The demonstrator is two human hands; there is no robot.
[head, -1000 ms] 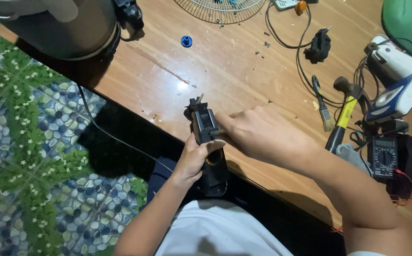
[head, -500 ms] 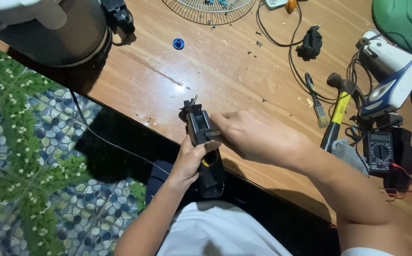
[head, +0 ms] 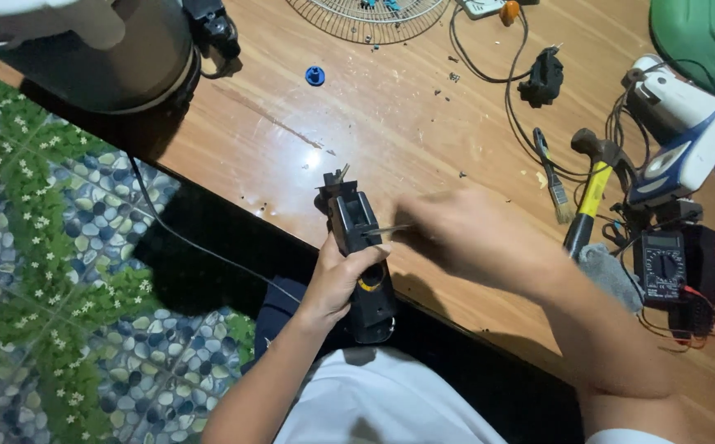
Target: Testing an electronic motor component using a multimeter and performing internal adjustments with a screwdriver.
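Note:
My left hand grips a black handheld device with a yellow ring, held upright over the near edge of the wooden table. Small metal prongs stick out of the device's top. My right hand is blurred just right of it and pinches a thin metal tool whose tip rests against the device's open side.
A yellow-handled hammer, a small brush, a black multimeter with wires and a white-and-blue appliance lie at right. A metal pot, a blue cap, a fan grille and a black plug sit further back.
My right hand has pulled slightly away to the right, so the thin tool now shows between it and the device. The view has shifted a little.

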